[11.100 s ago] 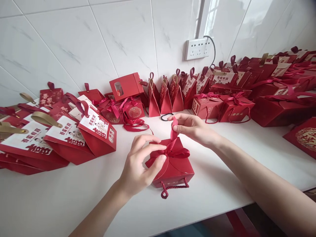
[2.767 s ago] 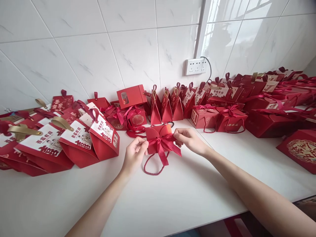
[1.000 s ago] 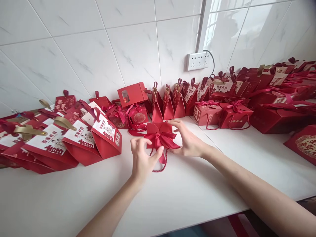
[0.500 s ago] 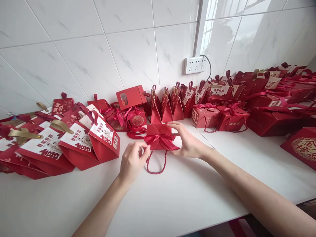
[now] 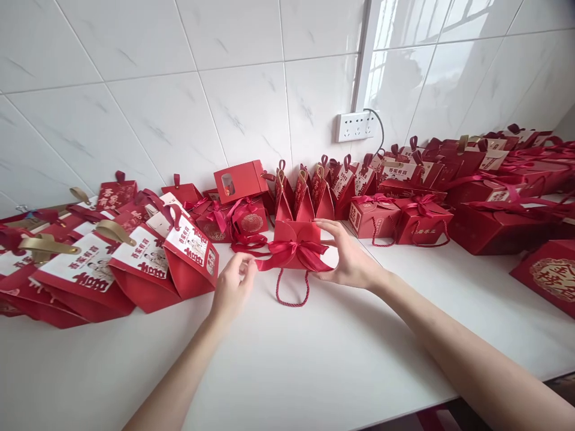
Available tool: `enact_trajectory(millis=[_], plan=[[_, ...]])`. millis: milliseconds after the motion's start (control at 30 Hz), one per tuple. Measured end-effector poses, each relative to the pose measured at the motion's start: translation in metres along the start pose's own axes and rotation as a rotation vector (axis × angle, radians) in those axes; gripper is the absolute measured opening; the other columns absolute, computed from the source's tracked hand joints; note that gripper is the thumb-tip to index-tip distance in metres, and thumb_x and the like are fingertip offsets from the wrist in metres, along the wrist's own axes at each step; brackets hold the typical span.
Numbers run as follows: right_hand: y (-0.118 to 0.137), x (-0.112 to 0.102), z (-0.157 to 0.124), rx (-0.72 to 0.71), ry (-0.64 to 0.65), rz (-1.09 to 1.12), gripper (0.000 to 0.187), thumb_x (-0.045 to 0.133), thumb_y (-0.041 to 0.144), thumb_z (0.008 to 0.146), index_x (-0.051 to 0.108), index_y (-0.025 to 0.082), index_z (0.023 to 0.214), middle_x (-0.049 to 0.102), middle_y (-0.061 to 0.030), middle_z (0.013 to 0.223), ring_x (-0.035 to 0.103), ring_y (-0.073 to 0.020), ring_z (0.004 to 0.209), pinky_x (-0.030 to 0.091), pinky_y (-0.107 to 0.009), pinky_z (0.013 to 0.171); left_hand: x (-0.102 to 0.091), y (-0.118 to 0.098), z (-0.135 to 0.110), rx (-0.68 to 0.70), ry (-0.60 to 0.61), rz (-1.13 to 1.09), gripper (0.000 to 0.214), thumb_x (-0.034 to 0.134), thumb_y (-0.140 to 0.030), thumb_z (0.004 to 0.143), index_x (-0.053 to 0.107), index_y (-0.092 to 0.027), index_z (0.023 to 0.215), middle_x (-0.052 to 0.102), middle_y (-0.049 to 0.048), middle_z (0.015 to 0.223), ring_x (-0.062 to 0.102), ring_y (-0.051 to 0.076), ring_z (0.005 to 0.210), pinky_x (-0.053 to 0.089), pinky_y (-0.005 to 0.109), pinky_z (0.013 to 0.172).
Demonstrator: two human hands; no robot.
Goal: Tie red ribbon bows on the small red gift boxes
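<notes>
A small red gift box (image 5: pixel 291 232) sits at the centre of the white tabletop, with a dark red ribbon (image 5: pixel 294 251) tied in a bow across its front. A twisted cord handle (image 5: pixel 291 303) hangs in a loop below the bow. Between thumb and fingertips, my left hand (image 5: pixel 234 278) pinches the ribbon's left tail and holds it stretched out to the side. My right hand (image 5: pixel 353 254) grips the box from its right side, thumb low near the bow and fingers on the upper edge.
Several red bags with white printed labels (image 5: pixel 146 251) stand at left. Behind the box are narrow triangular boxes (image 5: pixel 303 197) and a windowed red box (image 5: pixel 240 181). More red gift boxes (image 5: pixel 424 218) crowd the right. A power strip (image 5: pixel 356 127) is fixed to the tiled wall.
My left hand has moved left, drawing the ribbon's tail out from the bow. My right hand stays on the box. The view has tilted up slightly.
</notes>
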State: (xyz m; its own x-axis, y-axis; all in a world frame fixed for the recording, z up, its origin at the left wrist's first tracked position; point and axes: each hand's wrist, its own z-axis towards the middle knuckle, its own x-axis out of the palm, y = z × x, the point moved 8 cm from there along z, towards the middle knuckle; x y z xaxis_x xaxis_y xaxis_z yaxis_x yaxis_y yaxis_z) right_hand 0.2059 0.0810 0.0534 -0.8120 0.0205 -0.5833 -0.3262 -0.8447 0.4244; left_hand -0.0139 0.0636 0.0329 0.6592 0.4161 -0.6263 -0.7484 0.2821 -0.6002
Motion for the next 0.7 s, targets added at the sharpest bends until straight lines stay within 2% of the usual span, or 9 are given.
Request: enact_trajectory(millis=[100, 167, 267, 333, 467, 500, 567, 633, 700], plan=[[0.006, 0.006, -0.001, -0.039, 0.037, 0.025, 0.085, 0.072, 0.022, 0.072, 0.021, 0.026, 0.139, 0.031, -0.0167, 0.135, 0.042, -0.0308, 0.125, 0.053, -0.052, 0.093, 0.001, -0.011, -0.008, -0.041, -0.058, -0.323, 0.031, 0.038, -0.045, 0.087, 0.056, -0.021, 0.092, 0.064, 0.0050, 0.090, 0.061, 0.021, 0.086, 0.048, 0.031, 0.072], [0.008, 0.010, -0.002, -0.056, 0.064, 0.036, 0.084, 0.072, 0.024, 0.073, 0.020, 0.026, 0.139, 0.030, -0.0180, 0.136, 0.041, -0.0315, 0.126, 0.053, -0.053, 0.094, 0.003, -0.016, -0.011, -0.039, -0.058, -0.438, 0.037, 0.040, -0.051, 0.085, 0.057, -0.021, 0.097, 0.064, 0.0062, 0.097, 0.060, 0.022, 0.092, 0.048, 0.033, 0.078], [0.009, 0.013, -0.002, -0.060, 0.086, 0.041, 0.083, 0.071, 0.024, 0.074, 0.020, 0.026, 0.140, 0.028, -0.0182, 0.137, 0.043, -0.0315, 0.125, 0.052, -0.053, 0.095, 0.006, -0.011, -0.012, -0.102, -0.040, -0.541, 0.044, 0.039, -0.058, 0.083, 0.058, -0.021, 0.097, 0.064, 0.0064, 0.099, 0.060, 0.023, 0.093, 0.048, 0.035, 0.080], [0.011, 0.013, -0.002, -0.060, 0.084, 0.044, 0.084, 0.071, 0.025, 0.074, 0.019, 0.027, 0.140, 0.029, -0.0179, 0.138, 0.043, -0.0316, 0.125, 0.051, -0.054, 0.095, 0.009, -0.007, -0.011, -0.167, -0.016, -0.581, 0.042, 0.040, -0.057, 0.084, 0.058, -0.021, 0.093, 0.064, 0.0059, 0.096, 0.060, 0.022, 0.092, 0.048, 0.034, 0.080], [0.012, 0.014, -0.002, -0.046, 0.086, 0.057, 0.086, 0.072, 0.025, 0.074, 0.018, 0.027, 0.140, 0.030, -0.0175, 0.138, 0.041, -0.0325, 0.127, 0.052, -0.053, 0.094, 0.008, -0.007, -0.009, -0.250, -0.014, -0.564, 0.022, 0.059, -0.042, 0.079, 0.058, -0.020, 0.082, 0.063, 0.0017, 0.078, 0.062, 0.018, 0.078, 0.049, 0.028, 0.070], [0.012, 0.015, -0.003, -0.043, 0.092, 0.061, 0.086, 0.072, 0.025, 0.074, 0.018, 0.028, 0.141, 0.030, -0.0174, 0.138, 0.041, -0.0326, 0.127, 0.051, -0.053, 0.095, 0.005, -0.011, -0.009, -0.213, -0.048, -0.539, 0.019, 0.061, -0.038, 0.079, 0.057, -0.020, 0.080, 0.062, 0.0010, 0.077, 0.061, 0.016, 0.075, 0.049, 0.027, 0.068], [0.012, 0.017, -0.003, -0.045, 0.104, 0.070, 0.086, 0.072, 0.024, 0.074, 0.017, 0.027, 0.141, 0.029, -0.0179, 0.139, 0.042, -0.0320, 0.126, 0.050, -0.053, 0.096, -0.007, -0.028, -0.012, -0.039, -0.149, -0.450, 0.012, 0.059, -0.031, 0.081, 0.056, -0.020, 0.077, 0.061, 0.0008, 0.079, 0.061, 0.015, 0.075, 0.049, 0.026, 0.068], [0.013, 0.019, -0.004, -0.052, 0.109, 0.074, 0.087, 0.071, 0.023, 0.074, 0.017, 0.027, 0.142, 0.029, -0.0184, 0.139, 0.044, -0.0309, 0.125, 0.049, -0.053, 0.097, -0.016, -0.053, -0.020, 0.232, -0.236, -0.315, 0.006, 0.059, -0.021, 0.081, 0.056, -0.021, 0.077, 0.061, 0.0000, 0.077, 0.060, 0.013, 0.073, 0.048, 0.025, 0.065], [0.016, 0.020, -0.004, -0.065, 0.101, 0.074, 0.087, 0.072, 0.023, 0.075, 0.017, 0.027, 0.142, 0.029, -0.0184, 0.139, 0.043, -0.0309, 0.125, 0.050, -0.053, 0.096, -0.015, -0.080, -0.034, 0.539, -0.257, -0.166, 0.010, 0.061, -0.012, 0.079, 0.056, -0.021, 0.078, 0.059, -0.0031, 0.066, 0.056, 0.011, 0.060, 0.045, 0.025, 0.060]])
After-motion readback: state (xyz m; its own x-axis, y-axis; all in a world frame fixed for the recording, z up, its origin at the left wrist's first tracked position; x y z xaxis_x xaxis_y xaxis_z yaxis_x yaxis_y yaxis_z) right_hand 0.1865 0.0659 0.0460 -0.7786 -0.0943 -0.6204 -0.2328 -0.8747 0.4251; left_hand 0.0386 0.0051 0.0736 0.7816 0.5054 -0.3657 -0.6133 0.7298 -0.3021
